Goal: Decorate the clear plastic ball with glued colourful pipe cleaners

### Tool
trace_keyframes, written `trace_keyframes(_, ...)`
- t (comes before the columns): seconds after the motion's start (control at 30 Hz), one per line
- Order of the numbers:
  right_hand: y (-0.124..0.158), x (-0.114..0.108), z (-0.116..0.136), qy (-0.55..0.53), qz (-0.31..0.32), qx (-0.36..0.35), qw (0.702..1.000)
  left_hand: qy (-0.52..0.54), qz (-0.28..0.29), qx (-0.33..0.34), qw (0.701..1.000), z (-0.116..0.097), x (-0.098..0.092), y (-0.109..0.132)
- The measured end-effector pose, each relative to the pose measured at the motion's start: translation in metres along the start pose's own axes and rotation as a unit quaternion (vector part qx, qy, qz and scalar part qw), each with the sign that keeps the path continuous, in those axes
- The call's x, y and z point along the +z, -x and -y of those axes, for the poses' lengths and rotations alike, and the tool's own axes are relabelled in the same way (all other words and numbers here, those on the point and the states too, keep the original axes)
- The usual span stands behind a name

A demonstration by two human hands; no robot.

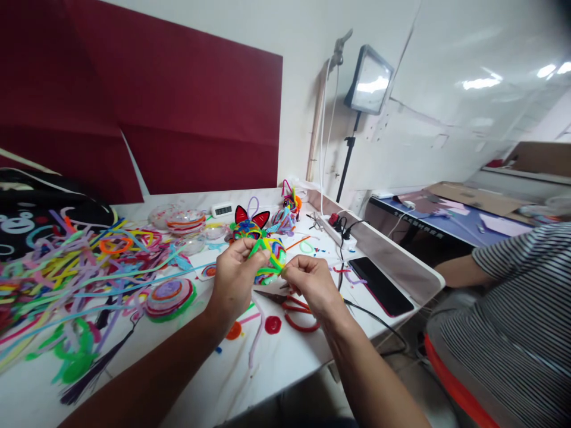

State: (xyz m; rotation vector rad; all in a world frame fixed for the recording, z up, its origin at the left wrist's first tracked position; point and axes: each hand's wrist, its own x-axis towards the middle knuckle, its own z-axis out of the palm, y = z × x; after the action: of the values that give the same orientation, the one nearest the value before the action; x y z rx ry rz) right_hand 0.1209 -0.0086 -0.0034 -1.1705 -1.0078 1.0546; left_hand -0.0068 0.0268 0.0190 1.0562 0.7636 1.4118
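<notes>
My left hand (235,268) is closed around a multicoloured pipe-cleaner craft (277,252), with green and yellow strands wound over its striped body. At the craft's lower right edge, the fingers of my right hand (312,280) pinch the end of a yellow-green pipe cleaner; the exact tip is hidden by the fingers. Red-handled scissors (303,324) lie on the table beneath my right hand. Just behind the craft sits another pipe-cleaner piece with red and black ears (253,221). A red coil (273,324) and an orange coil (234,330) lie below my hands.
Loose pipe cleaners (120,249) cover the table's left side, near a spiral disc (169,297) and a dark tassel (100,368). To the right are a phone (381,285) and a power strip (342,232) with cables. A person in a striped shirt (521,297) sits at the right.
</notes>
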Motion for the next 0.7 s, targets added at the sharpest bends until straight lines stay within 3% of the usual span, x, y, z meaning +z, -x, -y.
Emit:
trace_keyframes(0.4, -0.004, 0.001, 0.015, 0.059, 0.023, -0.005, 0.998, -0.131, -0.009, 0.161, 0.978, -0.005, -0.001, 0.011)
trace_keyframes(0.57, -0.003, -0.012, 0.021, 0.066, 0.062, -0.023, 0.996, -0.006, -0.004, 0.076, 0.997, 0.001, -0.005, -0.005)
trace_keyframes(0.7, 0.006, -0.037, 0.019, 0.113, -0.012, -0.108, 0.988, 0.059, -0.032, -0.018, 0.998, 0.002, -0.008, -0.018)
